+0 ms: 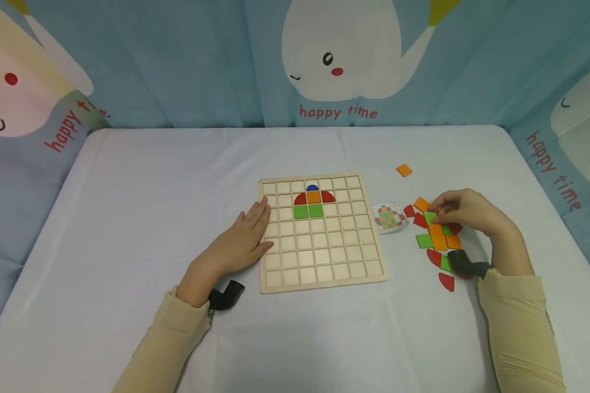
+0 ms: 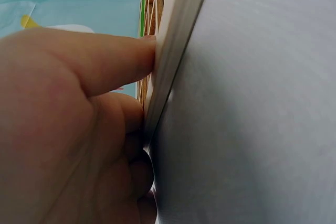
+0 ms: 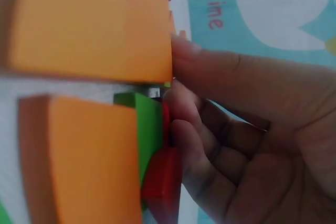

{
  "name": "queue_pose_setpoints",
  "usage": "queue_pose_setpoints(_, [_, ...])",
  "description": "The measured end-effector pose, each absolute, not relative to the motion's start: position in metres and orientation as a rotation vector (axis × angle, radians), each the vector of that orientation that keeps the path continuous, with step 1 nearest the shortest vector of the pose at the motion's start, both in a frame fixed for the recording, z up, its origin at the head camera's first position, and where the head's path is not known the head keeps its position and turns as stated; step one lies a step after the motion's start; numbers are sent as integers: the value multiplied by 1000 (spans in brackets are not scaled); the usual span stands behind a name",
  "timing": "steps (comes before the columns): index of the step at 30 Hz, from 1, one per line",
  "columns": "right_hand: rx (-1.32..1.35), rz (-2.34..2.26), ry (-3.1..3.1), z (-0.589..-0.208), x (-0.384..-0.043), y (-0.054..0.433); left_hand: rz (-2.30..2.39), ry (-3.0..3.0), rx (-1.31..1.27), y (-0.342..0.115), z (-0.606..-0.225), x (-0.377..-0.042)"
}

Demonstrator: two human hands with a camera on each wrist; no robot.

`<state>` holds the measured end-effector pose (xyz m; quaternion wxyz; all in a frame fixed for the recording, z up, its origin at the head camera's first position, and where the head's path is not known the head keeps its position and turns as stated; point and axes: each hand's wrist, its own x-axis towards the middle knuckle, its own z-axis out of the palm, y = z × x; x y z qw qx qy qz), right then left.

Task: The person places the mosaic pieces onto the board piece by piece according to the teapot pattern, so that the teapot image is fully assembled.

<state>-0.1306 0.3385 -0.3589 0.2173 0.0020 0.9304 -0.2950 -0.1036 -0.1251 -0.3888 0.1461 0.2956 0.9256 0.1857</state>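
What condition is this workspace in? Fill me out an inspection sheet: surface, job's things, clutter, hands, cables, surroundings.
Surface: table covered in white cloth.
Job's things: wooden grid board holding a blue half-disc, an orange square, two red pieces and two green squares; most cells unfilled. Pattern card right of the board; loose pile of pieces beyond it.
Clutter: a stray orange piece lies apart from the pile.
Left hand: rests on the board's left edge.
Right hand: at the pile, fingertips by a green piece; grip unclear.
Cables: nothing seen.
Surroundings: blue curtain printed with cartoon figures and "happy time".
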Motion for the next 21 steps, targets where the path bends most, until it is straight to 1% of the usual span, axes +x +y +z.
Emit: queue_pose_setpoints(21, [-56,-809,2548,-358,-128,336,545,2661,840,-125,-389,-103])
